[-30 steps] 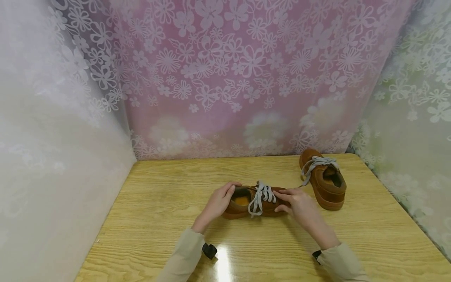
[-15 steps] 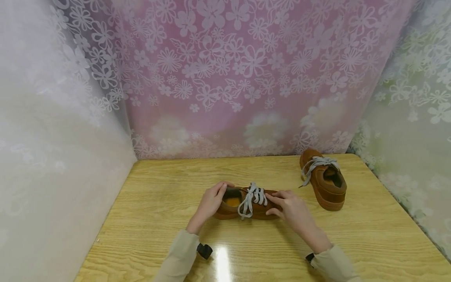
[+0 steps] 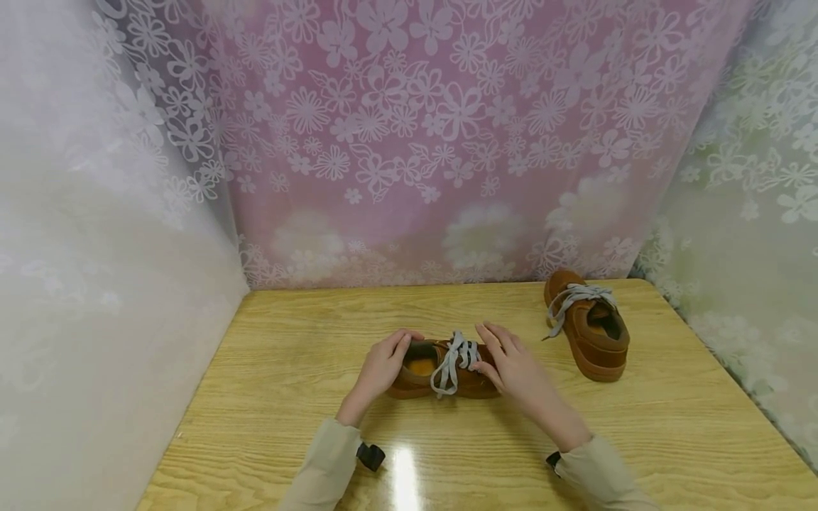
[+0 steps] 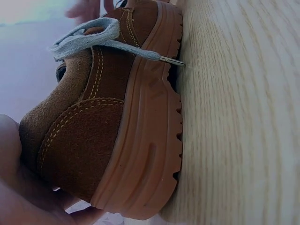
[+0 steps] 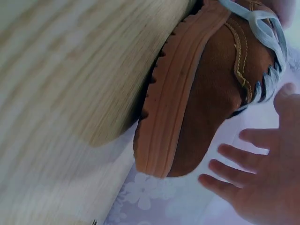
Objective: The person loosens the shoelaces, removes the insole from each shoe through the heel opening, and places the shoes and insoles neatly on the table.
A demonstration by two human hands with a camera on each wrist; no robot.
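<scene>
Flanking one shoe point(image 3: 447, 372), two hands point(image 3: 381, 363) point(image 3: 519, 372); second shoe point(image 3: 584, 330) apart.

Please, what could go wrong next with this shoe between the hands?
The brown lace-up shoe may swivel, because only the left grip clearly holds it, at the heel. The right grip, close to the grey shoelace, might snag it loose. The metallic lace tip, hanging beside the sole, could get trapped underneath.

A pink flowered curtain point(image 3: 383, 142) backs the counter point(image 3: 287, 355); a whitish sheet point(image 3: 96, 284) lines its left edge, a greenish sheet point(image 3: 754, 234) its right; glare point(image 3: 404, 479) lies toward the front.
</scene>
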